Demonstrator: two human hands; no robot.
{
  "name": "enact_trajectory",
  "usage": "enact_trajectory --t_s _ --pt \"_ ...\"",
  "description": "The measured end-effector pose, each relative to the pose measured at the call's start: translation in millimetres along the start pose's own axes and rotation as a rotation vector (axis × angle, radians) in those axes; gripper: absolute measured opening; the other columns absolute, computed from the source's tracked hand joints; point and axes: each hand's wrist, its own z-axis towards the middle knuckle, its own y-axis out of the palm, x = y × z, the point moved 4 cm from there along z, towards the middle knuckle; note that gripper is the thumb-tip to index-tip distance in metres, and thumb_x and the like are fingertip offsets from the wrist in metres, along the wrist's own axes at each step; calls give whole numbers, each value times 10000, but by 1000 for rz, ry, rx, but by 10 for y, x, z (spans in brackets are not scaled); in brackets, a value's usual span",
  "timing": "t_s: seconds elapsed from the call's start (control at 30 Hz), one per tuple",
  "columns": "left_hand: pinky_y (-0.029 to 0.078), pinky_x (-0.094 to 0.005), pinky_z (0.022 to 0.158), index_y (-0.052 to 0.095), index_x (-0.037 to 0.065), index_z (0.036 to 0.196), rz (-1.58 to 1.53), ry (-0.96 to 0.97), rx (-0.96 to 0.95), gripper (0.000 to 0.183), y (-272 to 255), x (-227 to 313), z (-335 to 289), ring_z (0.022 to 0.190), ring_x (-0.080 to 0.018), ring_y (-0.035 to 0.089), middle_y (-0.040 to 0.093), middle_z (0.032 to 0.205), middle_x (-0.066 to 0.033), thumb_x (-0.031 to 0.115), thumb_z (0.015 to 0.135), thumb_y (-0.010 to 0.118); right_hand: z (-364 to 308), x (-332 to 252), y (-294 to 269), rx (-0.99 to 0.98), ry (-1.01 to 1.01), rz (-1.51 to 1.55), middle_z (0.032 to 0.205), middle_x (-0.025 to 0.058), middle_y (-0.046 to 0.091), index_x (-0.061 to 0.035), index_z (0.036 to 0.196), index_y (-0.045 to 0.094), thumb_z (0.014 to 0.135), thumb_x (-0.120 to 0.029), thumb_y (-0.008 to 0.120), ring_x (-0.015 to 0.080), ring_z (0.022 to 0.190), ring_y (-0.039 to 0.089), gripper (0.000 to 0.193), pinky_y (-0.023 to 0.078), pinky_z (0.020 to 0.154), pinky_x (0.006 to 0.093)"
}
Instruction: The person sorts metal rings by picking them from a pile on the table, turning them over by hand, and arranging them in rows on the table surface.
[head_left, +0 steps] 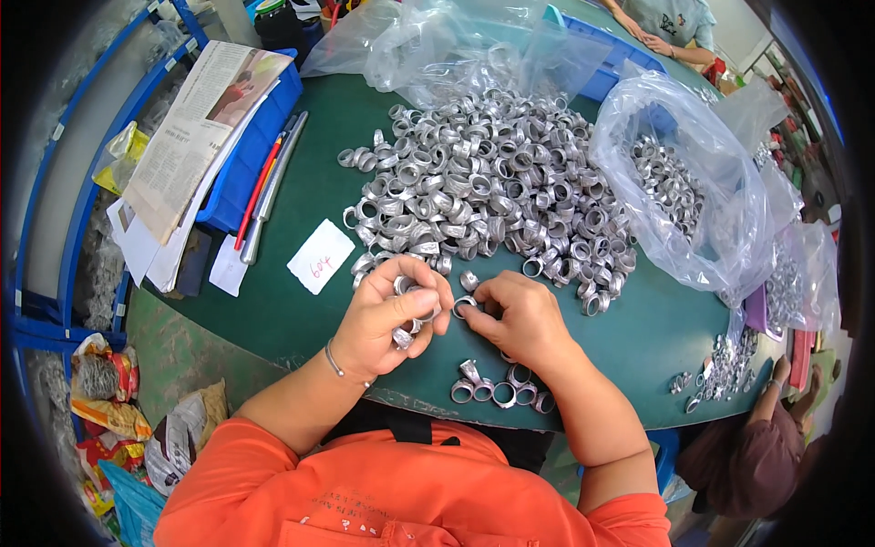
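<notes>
Several silvery metal rings sit in the curled fingers of my left hand, which wears a bangle at the wrist. Close beside it, my right hand pinches one metal ring between thumb and fingers. A single loose ring lies on the table just beyond the gap between my hands. Past them spreads a large heap of similar rings. A small group of rings lies by the table's near edge, below my right hand.
The green table carries a white handwritten card, a red pen and a blue tray under newspaper. Clear bags of rings stand right. Co-workers' hands show at the back; another person sits at right.
</notes>
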Motion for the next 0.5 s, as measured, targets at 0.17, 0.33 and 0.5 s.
enact_trajectory --t_s 0.17,0.33,0.5 --pt "405 -201 357 484 41 844 133 62 -13 71 8 -4 -17 627 -186 565 529 841 -143 31 814 547 16 3 -43 -27 31 189 666 78 571 -20 794 626 720 -144 696 174 544 556 160 446 504 273" --pt "389 -190 362 494 23 840 402 101 -22 94 55 -37 -43 609 -156 555 535 814 -130 11 801 578 -20 -30 -102 34 48 490 723 77 627 8 854 617 768 -71 659 93 580 560 124 447 523 221" --pt "405 -182 529 548 13 818 829 262 61 148 107 5 -76 677 -67 474 563 830 -37 14 743 676 -47 -214 -216 177 -289 315 739 84 613 -21 830 596 693 -24 699 136 583 577 172 448 500 232"
